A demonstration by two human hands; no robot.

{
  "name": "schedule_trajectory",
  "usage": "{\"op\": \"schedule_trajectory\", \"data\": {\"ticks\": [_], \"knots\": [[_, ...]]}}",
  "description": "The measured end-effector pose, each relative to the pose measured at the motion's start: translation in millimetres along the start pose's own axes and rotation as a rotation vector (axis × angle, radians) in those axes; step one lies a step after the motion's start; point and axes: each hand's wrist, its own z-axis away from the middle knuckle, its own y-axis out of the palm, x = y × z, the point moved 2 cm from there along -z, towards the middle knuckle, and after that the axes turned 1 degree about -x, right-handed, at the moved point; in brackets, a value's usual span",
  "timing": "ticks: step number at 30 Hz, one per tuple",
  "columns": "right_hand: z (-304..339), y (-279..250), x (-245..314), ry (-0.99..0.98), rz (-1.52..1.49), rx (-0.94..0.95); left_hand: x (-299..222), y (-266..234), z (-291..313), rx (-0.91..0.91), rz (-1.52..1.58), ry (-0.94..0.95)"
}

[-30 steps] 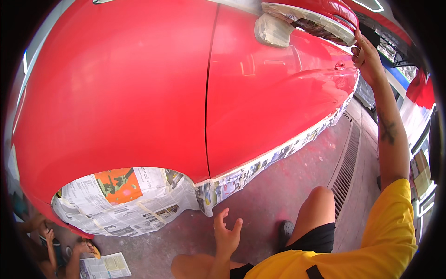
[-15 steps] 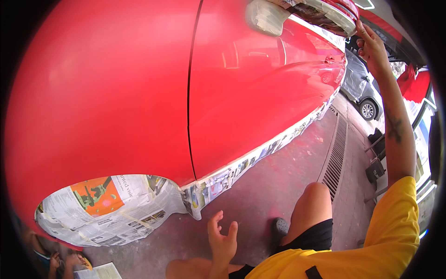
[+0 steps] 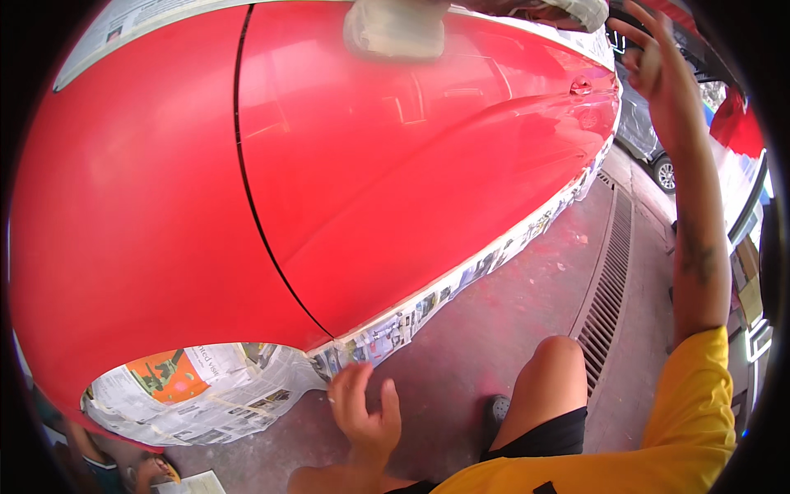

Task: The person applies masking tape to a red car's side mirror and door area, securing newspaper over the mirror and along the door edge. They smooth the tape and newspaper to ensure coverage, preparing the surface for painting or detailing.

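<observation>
A glossy red car body (image 3: 395, 181) fills most of the view, with a dark seam between its front fender and door. My left hand (image 3: 366, 416) is open, fingers apart, in front of the paper-masked lower sill (image 3: 374, 337), holding nothing. Raised at the upper right, my right hand (image 3: 658, 70) has its fingers apart and is slightly blurred. It is close to the end of the taped side mirror (image 3: 580, 12), apparently off it. The mirror's base (image 3: 393, 33) is wrapped in pale masking. Newspaper (image 3: 197, 407) covers the wheel opening.
A floor drain grate (image 3: 607, 288) runs along the right of the car. My bent knee (image 3: 555, 362) is beside it. Behind my right arm stands a grey car (image 3: 638, 123) partly under plastic. Another person's hand (image 3: 152, 473) shows at the lower left, beside a paper sheet (image 3: 191, 484).
My right hand has come off the mirror's edge and its fingers have spread. My left hand has shifted slightly left. My view has moved, showing more of the car's front upper edge.
</observation>
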Motion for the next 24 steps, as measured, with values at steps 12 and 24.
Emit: {"op": "schedule_trajectory", "data": {"ticks": [12,24], "knots": [[409.3,58.8,-258.8,0.669,0.170,0.627,-141.9,121.4,-346.2,-0.314,-0.824,0.584],[293.5,-27.0,-176.1,0.869,0.404,0.667,-238.9,21.4,-310.6,0.774,-0.684,-0.123]]}}
